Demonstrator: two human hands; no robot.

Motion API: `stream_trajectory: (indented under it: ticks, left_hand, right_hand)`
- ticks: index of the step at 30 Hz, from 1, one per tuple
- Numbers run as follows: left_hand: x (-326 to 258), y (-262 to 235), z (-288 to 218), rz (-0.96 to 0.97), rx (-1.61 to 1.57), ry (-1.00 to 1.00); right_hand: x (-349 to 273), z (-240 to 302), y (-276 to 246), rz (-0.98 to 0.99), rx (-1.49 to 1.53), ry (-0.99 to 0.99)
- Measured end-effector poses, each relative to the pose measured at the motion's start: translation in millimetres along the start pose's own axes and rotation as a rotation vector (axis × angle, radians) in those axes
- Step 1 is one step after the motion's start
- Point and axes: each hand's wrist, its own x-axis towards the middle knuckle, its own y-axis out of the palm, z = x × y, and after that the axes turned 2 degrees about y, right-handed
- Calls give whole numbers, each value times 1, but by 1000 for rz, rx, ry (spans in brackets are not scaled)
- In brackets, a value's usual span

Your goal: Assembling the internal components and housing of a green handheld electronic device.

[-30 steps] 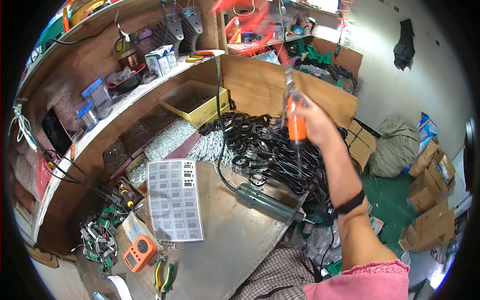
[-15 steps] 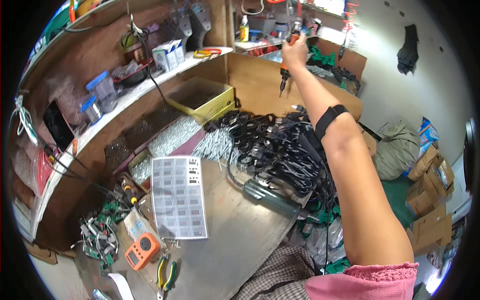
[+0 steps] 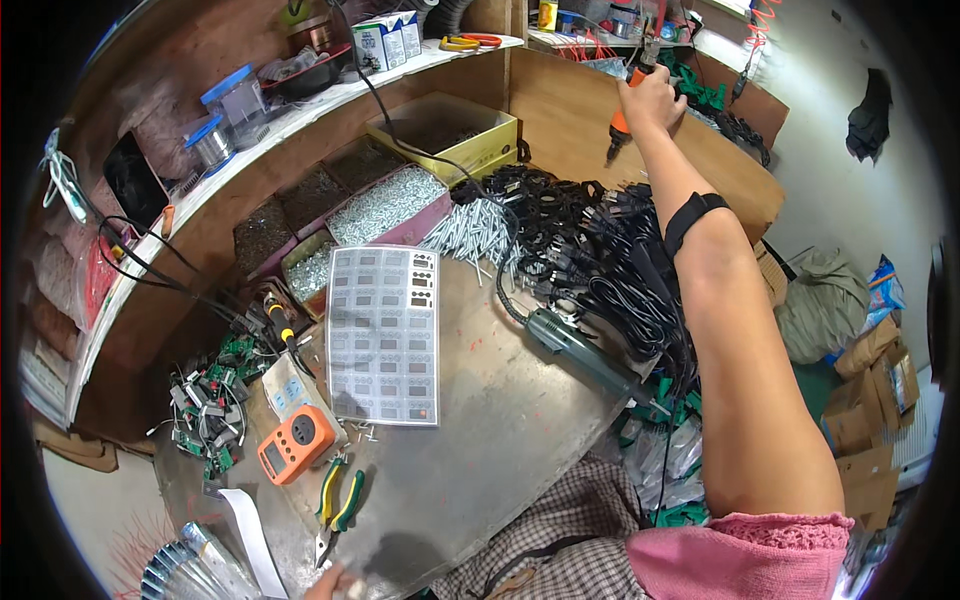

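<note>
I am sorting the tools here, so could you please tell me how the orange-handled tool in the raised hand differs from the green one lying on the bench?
The orange-handled tool is gripped in the right hand, raised by the far shelf, tip down. The green power screwdriver lies untouched on the metal bench, looking longer and thicker, a black cable at its end. Both are slim, pen-shaped hand tools.

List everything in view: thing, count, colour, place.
orange tool: 1, orange and black, in the right hand, far end of the bench
green power tool: 1, dark green, lying mid-bench
black cables: a heap, black, right of centre
sticker sheet: 1, grey, flat at bench centre
orange meter: 1, orange, near left
pliers: 1, green and yellow handles, near edge
screw trays: several, silver screws, against the back ledge
yellow box: 1, behind the trays
circuit boards: a pile, green, far left
right hand: raised, gripping the orange tool
left hand: only fingertips, bottom edge
</note>
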Motion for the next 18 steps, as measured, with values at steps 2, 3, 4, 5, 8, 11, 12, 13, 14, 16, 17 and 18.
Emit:
stream_trajectory:
  ticks: [2, 3, 4, 5, 8, 11, 12, 13, 14, 16, 17, 18]
  left_hand:
    - [31, -2, -22, -64, -61, 224]
    - [53, 0, -25, -130, -125, 361]
    - [72, -6, -37, -129, -61, 419]
    - [93, -14, -54, -128, 3, 478]
    - [178, -17, -89, -400, -34, 563]
    - [239, -29, -127, -430, -72, 476]
    - [252, -25, -131, -433, -69, 476]
    - [274, -19, -128, -551, 76, 415]
    - [293, -16, -137, -661, 218, 373]
    - [301, -18, -166, -524, 187, 232]
    - [312, -18, -161, -536, 155, 236]
    - [333, -20, -131, -651, 221, 199]
  right_hand:
    - [6, -1, -7, 87, -40, 22]
    - [10, -1, -13, 200, -6, 61]
    - [12, -1, -18, 314, 24, 97]
    - [14, -7, -22, 306, 65, 68]
    - [-17, -19, -50, -219, 48, -284]
    - [-119, -1, -153, 826, 520, -260]
    - [-144, 2, -196, 1095, 261, -453]
    - [-169, -2, -230, 1302, 165, -484]
    - [-197, -20, -240, 1400, 85, -559]
    - [-253, -50, -241, 1338, -32, -653]
    - [-274, -62, -234, 1227, 75, -635]
    - [-284, -67, -223, 1138, 298, -608]
